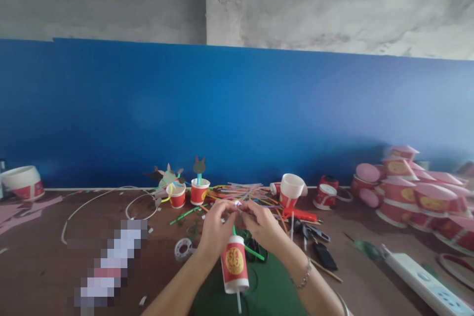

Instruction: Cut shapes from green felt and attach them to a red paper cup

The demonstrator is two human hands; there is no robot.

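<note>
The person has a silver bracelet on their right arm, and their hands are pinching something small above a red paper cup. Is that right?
Not quite. The bracelet is on the person's left arm, not their right arm, as the head view shows.

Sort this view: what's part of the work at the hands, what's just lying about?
In use: left hand, right hand, small white piece pinched between them, green straw, red paper tube on that straw.

Lying about: roll of clear tape, pile of coloured straws, black phone, white power strip, stacked red paper cups.
</note>
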